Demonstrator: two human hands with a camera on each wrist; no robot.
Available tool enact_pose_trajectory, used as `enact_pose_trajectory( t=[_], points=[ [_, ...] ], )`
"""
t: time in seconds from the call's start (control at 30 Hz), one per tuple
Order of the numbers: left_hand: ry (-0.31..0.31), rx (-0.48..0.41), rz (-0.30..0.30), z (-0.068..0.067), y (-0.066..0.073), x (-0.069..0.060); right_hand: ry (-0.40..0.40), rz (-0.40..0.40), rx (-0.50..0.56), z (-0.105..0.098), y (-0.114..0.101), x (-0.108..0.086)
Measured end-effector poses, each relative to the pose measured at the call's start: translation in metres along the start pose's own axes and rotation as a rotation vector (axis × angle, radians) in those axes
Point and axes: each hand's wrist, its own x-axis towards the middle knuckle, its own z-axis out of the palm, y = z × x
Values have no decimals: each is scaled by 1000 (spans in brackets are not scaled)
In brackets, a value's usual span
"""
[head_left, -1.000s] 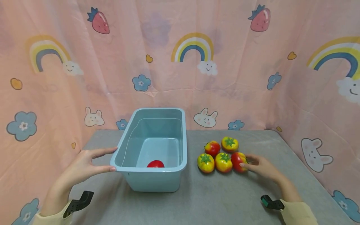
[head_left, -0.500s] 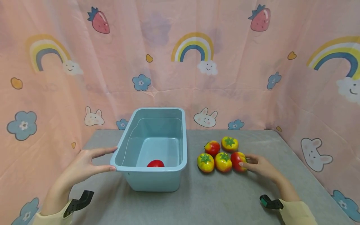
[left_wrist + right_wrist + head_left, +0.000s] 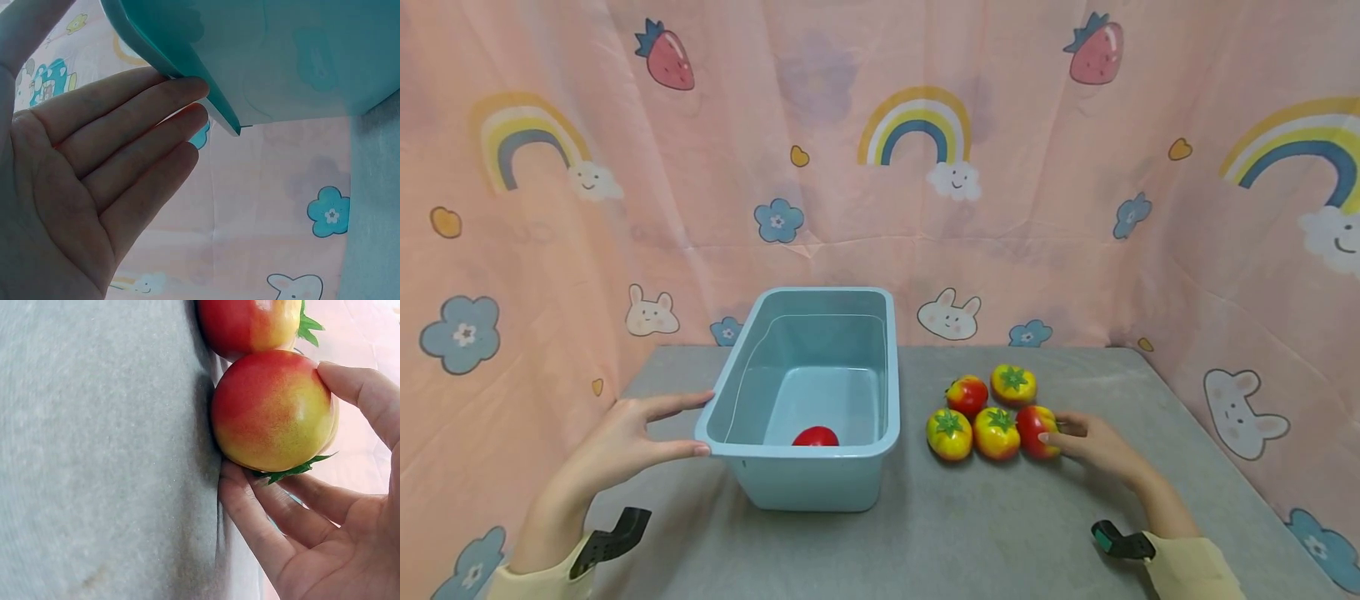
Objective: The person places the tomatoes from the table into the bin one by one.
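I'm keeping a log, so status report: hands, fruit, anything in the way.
Left hand touching blue tub at its rim. Right hand pinching rightmost fruit, sitting on table. Neighbouring fruit close on its left; space above looks open.

A pink cloth (image 3: 715, 183) is hung at the far side and along the left and right, marked by creases. On its far part a rainbow (image 3: 914, 125) with a smiling cloud (image 3: 954, 180) is printed, and a white rabbit (image 3: 950, 318) is set below. A blue flower (image 3: 460, 336) is shown at left. The grey tabletop (image 3: 985, 533) is bordered by the cloth.
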Motion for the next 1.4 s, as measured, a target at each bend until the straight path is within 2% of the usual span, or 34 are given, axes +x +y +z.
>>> enact_pose_trajectory(
  t=[0.47,0.73,1.4],
  points=[
    [3,-6,7,0,-1,0,12,55,10,-2,-4,-2],
    [5,-3,9,1,-1,0,22,28,32,-8,-6,-5],
    [9,-8,10,1,0,0,68,5,3,-18,-19,-16]
  ],
)
